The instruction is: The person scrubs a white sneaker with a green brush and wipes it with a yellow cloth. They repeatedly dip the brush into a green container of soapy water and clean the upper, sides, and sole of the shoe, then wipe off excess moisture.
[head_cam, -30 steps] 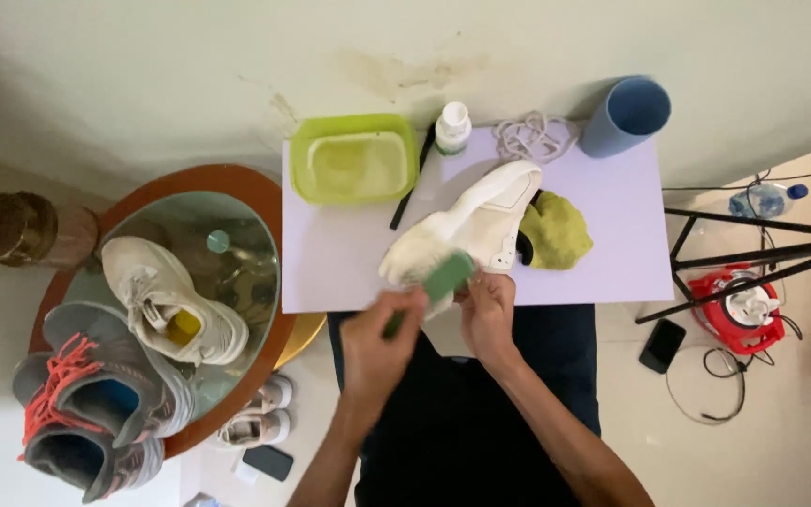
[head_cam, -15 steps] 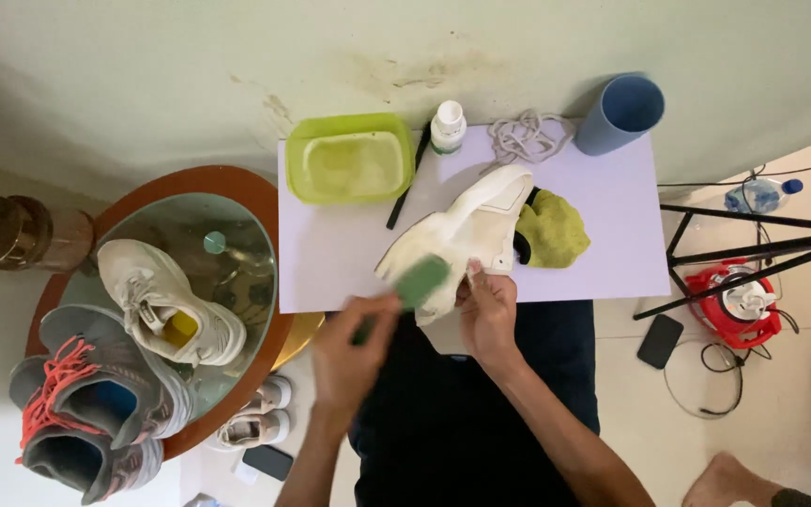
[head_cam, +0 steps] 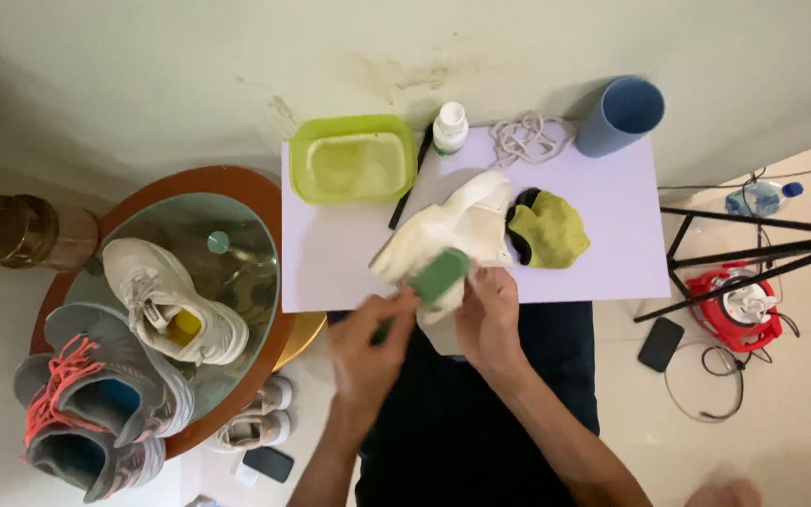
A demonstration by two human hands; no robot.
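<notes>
Home rm: tiled floor, round glass side table (head_cam: 265,202) w/ sneakers (head_cam: 166,305), tripod (head_cam: 753,249).

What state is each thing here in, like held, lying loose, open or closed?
White shoe: on the table, steadied by the right hand.
Green brush: held in the left hand, pressed to the shoe.
Green tub: open, lid off.
White bottle: upright, capped.
Blue cup: lying on its side.
Laces: loose, piled.
Yellow cloth: crumpled beside the shoe.
</notes>
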